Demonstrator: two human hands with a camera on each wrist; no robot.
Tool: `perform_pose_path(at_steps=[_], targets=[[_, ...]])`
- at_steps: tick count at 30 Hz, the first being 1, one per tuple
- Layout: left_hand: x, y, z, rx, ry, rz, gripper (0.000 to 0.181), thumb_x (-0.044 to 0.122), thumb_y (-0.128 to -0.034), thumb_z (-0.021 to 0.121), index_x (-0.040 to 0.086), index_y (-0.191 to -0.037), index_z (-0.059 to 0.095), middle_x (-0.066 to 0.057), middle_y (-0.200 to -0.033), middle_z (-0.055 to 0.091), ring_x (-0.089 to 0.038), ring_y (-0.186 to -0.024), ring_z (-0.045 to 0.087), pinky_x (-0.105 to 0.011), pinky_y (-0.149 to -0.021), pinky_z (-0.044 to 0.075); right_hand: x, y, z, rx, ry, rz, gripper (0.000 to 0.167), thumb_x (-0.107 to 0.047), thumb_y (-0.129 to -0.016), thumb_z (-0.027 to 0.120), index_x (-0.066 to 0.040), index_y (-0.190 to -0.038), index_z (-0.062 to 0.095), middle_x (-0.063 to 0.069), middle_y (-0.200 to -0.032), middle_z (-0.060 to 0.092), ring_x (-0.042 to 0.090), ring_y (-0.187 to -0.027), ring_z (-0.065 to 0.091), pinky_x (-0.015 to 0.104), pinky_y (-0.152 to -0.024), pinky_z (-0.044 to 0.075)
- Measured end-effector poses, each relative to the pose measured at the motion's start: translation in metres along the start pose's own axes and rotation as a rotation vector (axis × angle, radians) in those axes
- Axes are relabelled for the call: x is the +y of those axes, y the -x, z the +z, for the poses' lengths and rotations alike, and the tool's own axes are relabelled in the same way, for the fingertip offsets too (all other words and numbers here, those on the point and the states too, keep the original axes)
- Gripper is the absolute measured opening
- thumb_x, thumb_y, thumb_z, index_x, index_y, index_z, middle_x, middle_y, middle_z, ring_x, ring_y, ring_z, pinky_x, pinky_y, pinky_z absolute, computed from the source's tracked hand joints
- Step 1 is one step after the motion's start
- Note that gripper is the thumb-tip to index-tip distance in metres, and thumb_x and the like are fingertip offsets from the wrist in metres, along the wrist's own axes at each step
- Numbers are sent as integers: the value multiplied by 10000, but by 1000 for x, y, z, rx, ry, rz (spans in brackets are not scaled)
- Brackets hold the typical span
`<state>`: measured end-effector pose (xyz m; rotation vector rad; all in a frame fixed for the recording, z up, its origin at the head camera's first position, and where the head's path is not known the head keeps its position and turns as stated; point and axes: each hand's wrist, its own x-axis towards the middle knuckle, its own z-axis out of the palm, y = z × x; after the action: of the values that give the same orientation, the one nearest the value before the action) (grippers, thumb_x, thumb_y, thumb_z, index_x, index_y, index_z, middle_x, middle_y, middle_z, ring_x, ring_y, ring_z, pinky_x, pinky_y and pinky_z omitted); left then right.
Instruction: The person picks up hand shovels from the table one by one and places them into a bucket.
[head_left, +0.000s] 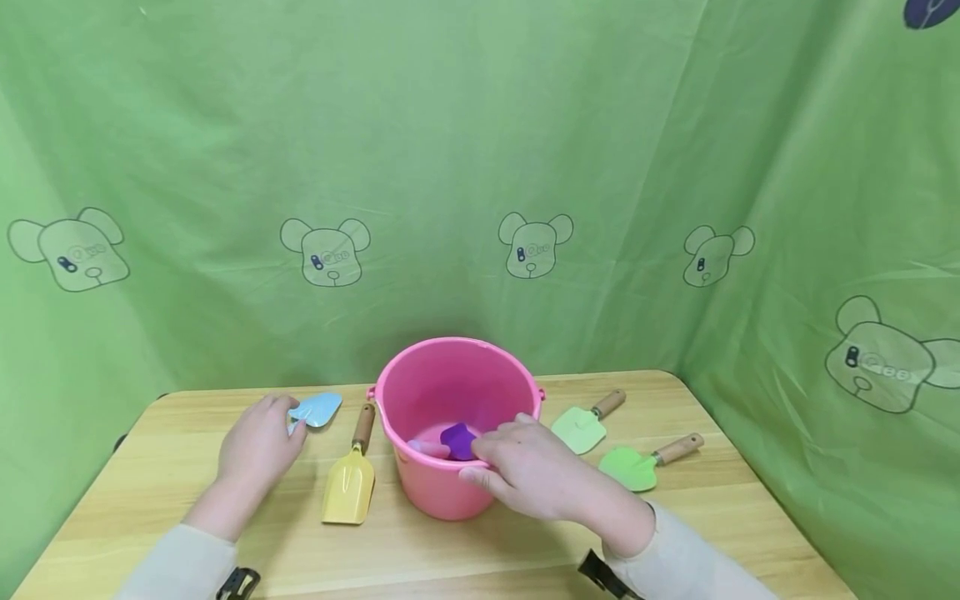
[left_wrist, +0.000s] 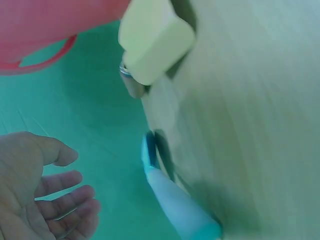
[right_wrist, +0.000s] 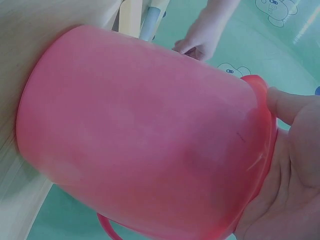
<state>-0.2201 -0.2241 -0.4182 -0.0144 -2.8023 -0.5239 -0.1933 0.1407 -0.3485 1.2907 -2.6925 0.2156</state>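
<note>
On the wooden tabletop (head_left: 420, 562) we find the blue shovel (head_left: 313, 412) just beside the nearer left hand (head_left: 260, 442), the blade (head_left: 321, 407) slanting rightward from those loosely bent, empty fingers (left_wrist: 70, 201), while the right hand (head_left: 528, 468) grips the pink bucket (head_left: 442, 493).

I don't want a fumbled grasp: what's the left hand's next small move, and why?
Probably ease the left hand down and pinch the blue shovel: the hand holds nothing, the shovel lies close by, and the right hand grips the pink bucket by its rim.
</note>
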Motion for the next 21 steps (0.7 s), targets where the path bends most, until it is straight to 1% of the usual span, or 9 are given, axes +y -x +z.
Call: perform_pose_path(at_steps=[4, 10, 13, 16, 18, 21], targets=[[-8, 2, 3, -21, -10, -17, 390, 181, -918, 635, -70, -1215, 614, -305, -1196, 610, -489, -1061, 591, -608, -836, 496, 0, -1, -1, 2, -1, -2, 412, -516, -1025, 464, -261, -706, 415, -149, -635, 350, 67, -614, 363, 289, -711, 323], [-17, 7, 6, -96, -35, -45, 420, 202, -927, 631, -84, -1233, 596, -323, -1186, 599, -507, -1042, 585, -611, -802, 502, 0, 0, 0, -5, -5, 2, 416, -531, -1023, 452, -264, -707, 418, -152, -635, 356, 65, -615, 366, 291, -720, 327], [-21, 10, 9, -130, -52, -54, 414, 184, -918, 638, -86, -1227, 591, -304, -1127, 613, -465, -944, 611, -581, -735, 519, 0, 0, -1, -14, -1, 11, 413, -528, -1021, 461, -265, -706, 417, -149, -633, 355, 69, -617, 365, 290, -721, 327], [-25, 13, 11, -150, -63, -60, 389, 155, -899, 646, -90, -1196, 591, -261, -1023, 619, -385, -821, 609, -534, -654, 521, 0, 1, -1, -10, -4, 10, 406, -508, -1020, 484, -262, -704, 418, -148, -633, 354, 68, -613, 362, 291, -719, 327], [-27, 15, 12, -155, -66, -59, 375, 145, -891, 646, -92, -1177, 593, -234, -976, 616, -349, -781, 598, -518, -635, 520, 0, 1, -2, -6, -8, 5, 406, -499, -1022, 486, -258, -703, 417, -148, -634, 354, 65, -611, 360, 291, -719, 325], [-30, 17, 14, -167, -68, -67, 373, 142, -888, 645, -95, -1170, 590, -218, -948, 610, -333, -763, 593, -515, -640, 522, -1, 1, -2, -2, -12, -5, 413, -502, -1029, 465, -250, -706, 417, -147, -637, 355, 62, -611, 361, 291, -719, 326]])
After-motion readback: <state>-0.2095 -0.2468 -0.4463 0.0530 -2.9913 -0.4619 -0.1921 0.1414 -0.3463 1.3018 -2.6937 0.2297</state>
